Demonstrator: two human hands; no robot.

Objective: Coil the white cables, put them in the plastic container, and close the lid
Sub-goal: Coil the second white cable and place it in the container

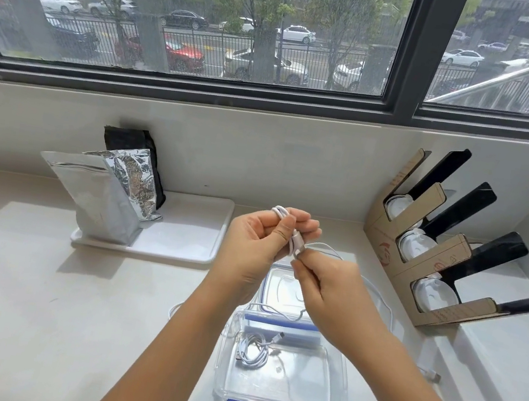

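White cable (287, 224), the one being wound, sits just above the middle of the frame, a small bundle of loops pinched in the left hand (256, 244), while the right hand (325, 286) pinches the strand just below the bundle, next to a metal plug that pokes out there; both grips are closed on that cable. It looks light, thin and limp, with some spring in it, so I'd judge the loops will want to open unless they are held across the whole bundle, not by one strand. The slack tail (379, 298) trails off to the right, over the counter (32, 302), ending in a plug (433, 375) at right of centre; that loose end could snag or drag as it is drawn in. Lower centre, the plastic container (280, 397) stands open with a coiled cable (254, 351) already lying in its upper left part, leaving room beside it. Its clear lid (276, 289) lies just behind it, partly under the hands, with a strand draped across it, which I think would need clearing before closing. Off to the left a white tray (187, 243) holds foil bags (107, 196), and at right a cardboard rack (433, 261) leans by the wall; both are well apart from the work.
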